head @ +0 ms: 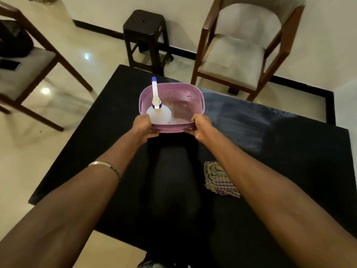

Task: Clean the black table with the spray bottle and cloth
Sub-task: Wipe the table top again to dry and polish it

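Note:
A pink plastic basket is over the middle of the black table. I cannot tell whether it touches the tabletop. My left hand grips its near left corner and my right hand grips its near right corner. A white spray bottle with a blue-tipped nozzle stands upright in the basket's left side. A crumpled checked cloth lies on the table to the right of my right forearm. The far right of the tabletop shows a greyish smeared patch.
A dark stool stands beyond the table's far edge. A wooden chair with a beige cushion is at the far right. Another chair with a phone and a dark bag on it stands at the left. Glossy floor tiles surround the table.

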The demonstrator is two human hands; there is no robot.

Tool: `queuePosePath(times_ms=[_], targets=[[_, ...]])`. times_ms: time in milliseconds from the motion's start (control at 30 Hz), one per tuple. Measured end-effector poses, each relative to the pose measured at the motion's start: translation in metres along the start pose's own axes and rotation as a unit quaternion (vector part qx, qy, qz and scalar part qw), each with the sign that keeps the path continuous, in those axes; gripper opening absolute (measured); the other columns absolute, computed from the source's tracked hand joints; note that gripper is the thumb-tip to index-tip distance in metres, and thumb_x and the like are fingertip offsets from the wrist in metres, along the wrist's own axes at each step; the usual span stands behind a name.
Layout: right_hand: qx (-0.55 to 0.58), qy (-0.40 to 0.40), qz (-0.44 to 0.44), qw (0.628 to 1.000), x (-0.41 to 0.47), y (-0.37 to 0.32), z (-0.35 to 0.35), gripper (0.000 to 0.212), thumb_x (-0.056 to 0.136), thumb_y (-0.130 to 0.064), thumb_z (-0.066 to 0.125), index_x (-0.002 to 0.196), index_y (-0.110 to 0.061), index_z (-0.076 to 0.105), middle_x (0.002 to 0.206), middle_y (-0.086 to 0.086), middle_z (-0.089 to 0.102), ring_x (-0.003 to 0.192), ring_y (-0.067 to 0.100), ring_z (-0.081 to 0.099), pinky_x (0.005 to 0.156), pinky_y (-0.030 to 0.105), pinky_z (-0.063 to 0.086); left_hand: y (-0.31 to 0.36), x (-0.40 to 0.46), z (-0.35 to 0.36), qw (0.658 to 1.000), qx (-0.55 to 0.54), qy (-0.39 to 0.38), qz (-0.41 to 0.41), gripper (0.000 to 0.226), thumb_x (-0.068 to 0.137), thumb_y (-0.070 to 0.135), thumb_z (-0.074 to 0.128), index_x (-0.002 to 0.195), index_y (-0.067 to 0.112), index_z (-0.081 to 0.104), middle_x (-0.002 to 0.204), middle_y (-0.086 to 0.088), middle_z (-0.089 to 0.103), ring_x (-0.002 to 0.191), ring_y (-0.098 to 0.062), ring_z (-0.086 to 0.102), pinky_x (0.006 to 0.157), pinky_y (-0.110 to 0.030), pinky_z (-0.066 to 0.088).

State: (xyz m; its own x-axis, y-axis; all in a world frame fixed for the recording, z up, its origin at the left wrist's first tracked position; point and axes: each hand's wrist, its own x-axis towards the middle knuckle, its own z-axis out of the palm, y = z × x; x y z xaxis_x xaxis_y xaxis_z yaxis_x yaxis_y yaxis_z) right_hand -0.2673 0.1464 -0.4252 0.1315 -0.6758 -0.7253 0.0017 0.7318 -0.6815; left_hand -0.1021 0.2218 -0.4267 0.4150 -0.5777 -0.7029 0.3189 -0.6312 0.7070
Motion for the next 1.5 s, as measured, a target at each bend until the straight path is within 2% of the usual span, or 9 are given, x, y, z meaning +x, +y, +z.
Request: queuePosePath(times_ms=[100, 300, 433, 667, 967, 1233, 1300, 1400, 1500], targets=[[-0.023, -0.023, 0.004, 0.999, 0.001, 0.008, 0.039, 0.043, 0.086, 0.011, 0.034, 0.123, -0.005, 0.05, 0.097, 0.01, 0.059, 0.101, 0.03, 0.065, 0.088, 0.049, 0.058, -0.001, -0.002, -0.037, 0.999, -0.023, 0.041, -0.005, 0.045, 0.102, 0.018, 0.036, 0.146, 0.009, 0.035, 0.122, -0.018, 0.06, 0.104, -0.035, 0.065, 0.085, -0.045, 0.057], [-0.078, -0.046, -0.001, 0.996, -0.004, 0.027, 0.103, 0.043, 0.087, 0.011, 0.034, 0.124, -0.004, 0.048, 0.088, 0.008, 0.056, 0.072, 0.02, 0.059, 0.065, 0.041, 0.057, -0.012, -0.004, -0.098, 0.991, -0.079, 0.11, -0.015, 0.045, 0.101, 0.018, 0.038, 0.145, 0.011, 0.035, 0.115, -0.014, 0.058, 0.102, -0.033, 0.064, 0.091, -0.048, 0.055], [-0.117, -0.076, 0.003, 0.99, -0.009, 0.039, 0.137, 0.042, 0.089, 0.011, 0.035, 0.128, -0.002, 0.047, 0.094, 0.01, 0.058, 0.081, 0.024, 0.063, 0.062, 0.038, 0.057, -0.021, -0.006, -0.13, 0.983, -0.112, 0.147, -0.023, 0.043, 0.102, 0.016, 0.036, 0.145, 0.009, 0.034, 0.109, -0.013, 0.055, 0.09, -0.032, 0.063, 0.081, -0.046, 0.055], [-0.139, -0.099, 0.011, 0.985, -0.012, 0.057, 0.168, 0.044, 0.093, 0.007, 0.037, 0.133, -0.005, 0.047, 0.103, 0.01, 0.061, 0.084, 0.023, 0.064, 0.057, 0.036, 0.057, -0.038, -0.008, -0.164, 0.975, -0.151, 0.16, -0.03, 0.038, 0.102, 0.017, 0.039, 0.14, 0.012, 0.04, 0.115, -0.014, 0.057, 0.088, -0.03, 0.063, 0.083, -0.047, 0.057], [-0.151, -0.1, 0.021, 0.983, -0.01, 0.068, 0.174, 0.038, 0.096, 0.005, 0.038, 0.131, -0.006, 0.049, 0.1, 0.008, 0.062, 0.083, 0.021, 0.064, 0.059, 0.034, 0.058, -0.046, -0.014, -0.17, 0.971, -0.169, 0.164, -0.037, 0.036, 0.103, 0.019, 0.039, 0.139, 0.016, 0.04, 0.119, -0.01, 0.057, 0.103, -0.03, 0.062, 0.069, -0.039, 0.058], [-0.156, -0.115, 0.007, 0.981, -0.025, 0.059, 0.158, 0.035, 0.097, 0.003, 0.045, 0.132, 0.0, 0.05, 0.094, 0.006, 0.061, 0.078, 0.017, 0.063, 0.061, 0.032, 0.056, -0.048, -0.024, -0.143, 0.96, -0.205, 0.183, -0.062, 0.053, 0.101, 0.022, 0.04, 0.152, 0.017, 0.025, 0.143, -0.015, 0.05, 0.123, -0.037, 0.055, 0.104, -0.053, 0.046], [-0.156, -0.126, 0.005, 0.98, -0.031, 0.056, 0.149, 0.044, 0.097, -0.001, 0.05, 0.141, -0.001, 0.044, 0.104, 0.005, 0.061, 0.083, 0.014, 0.062, 0.069, 0.033, 0.057, -0.052, -0.032, -0.123, 0.963, -0.199, 0.166, -0.071, 0.056, 0.102, 0.029, 0.04, 0.154, 0.019, 0.02, 0.148, -0.018, 0.044, 0.126, -0.04, 0.053, 0.106, -0.053, 0.044], [-0.151, -0.13, -0.004, 0.98, -0.037, 0.054, 0.121, 0.068, 0.097, -0.01, 0.057, 0.156, -0.009, 0.022, 0.148, 0.007, 0.042, 0.116, 0.017, 0.051, 0.099, 0.044, 0.051, -0.059, -0.043, -0.082, 0.978, -0.154, 0.121, -0.076, 0.064, 0.101, 0.05, 0.036, 0.155, 0.021, 0.02, 0.151, -0.019, 0.038, 0.125, -0.039, 0.053, 0.104, -0.05, 0.046], [-0.177, -0.109, -0.02, 0.978, -0.038, 0.058, 0.082, 0.072, 0.098, -0.018, 0.057, 0.159, -0.017, 0.018, 0.159, 0.004, 0.03, 0.128, 0.019, 0.044, 0.103, 0.042, 0.05, -0.066, -0.046, -0.043, 0.995, -0.05, 0.066, -0.046, 0.061, 0.101, 0.053, 0.035, 0.148, 0.014, 0.037, 0.136, -0.01, 0.052, 0.117, -0.028, 0.056, 0.1, -0.042, 0.047]])
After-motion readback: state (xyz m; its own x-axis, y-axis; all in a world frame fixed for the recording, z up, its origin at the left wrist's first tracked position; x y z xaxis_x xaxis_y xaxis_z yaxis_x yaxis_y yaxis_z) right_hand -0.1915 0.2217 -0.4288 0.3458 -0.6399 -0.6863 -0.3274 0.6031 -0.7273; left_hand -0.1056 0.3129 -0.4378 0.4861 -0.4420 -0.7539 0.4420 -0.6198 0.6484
